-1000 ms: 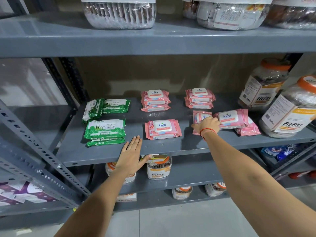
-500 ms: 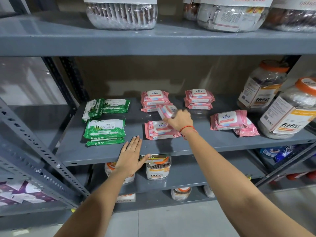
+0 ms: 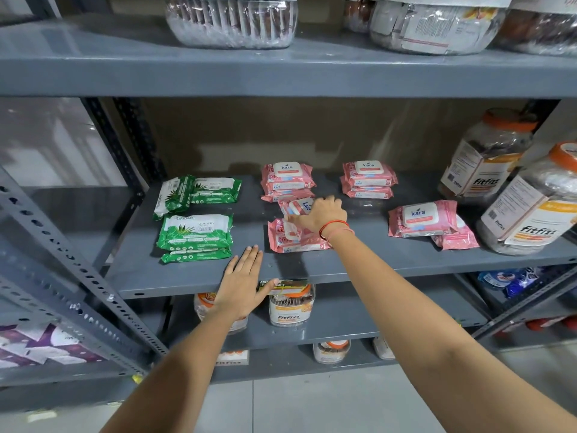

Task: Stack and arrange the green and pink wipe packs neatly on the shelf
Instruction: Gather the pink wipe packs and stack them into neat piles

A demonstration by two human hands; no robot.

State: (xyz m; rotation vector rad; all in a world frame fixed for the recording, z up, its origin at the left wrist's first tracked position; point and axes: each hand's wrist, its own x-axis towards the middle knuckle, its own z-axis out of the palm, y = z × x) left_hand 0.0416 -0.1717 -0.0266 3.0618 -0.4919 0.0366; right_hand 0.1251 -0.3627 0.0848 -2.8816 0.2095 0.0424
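Observation:
My right hand (image 3: 321, 217) grips a pink wipe pack (image 3: 296, 207), turned sideways, over the pink pack (image 3: 293, 239) lying at the front middle of the grey shelf (image 3: 359, 264). Two pink stacks stand at the back, one at the middle (image 3: 287, 179) and one to the right (image 3: 368, 179). A loose pair of pink packs (image 3: 421, 218) lies further right. Green packs sit on the left: a front stack (image 3: 195, 235) and a rear group (image 3: 199, 192) with one pack propped on edge. My left hand (image 3: 245, 282) rests flat and empty on the shelf's front edge.
Two large orange-lidded jars (image 3: 530, 207) stand at the shelf's right end. The shelf above carries clear tubs (image 3: 231, 20). Smaller jars (image 3: 290, 304) stand on the lower shelf. A perforated metal upright (image 3: 71, 276) slants at the left.
My right hand picked a pink pack from the right group, carried it left, and now holds it over the front middle pink pack. My left hand has stayed put.

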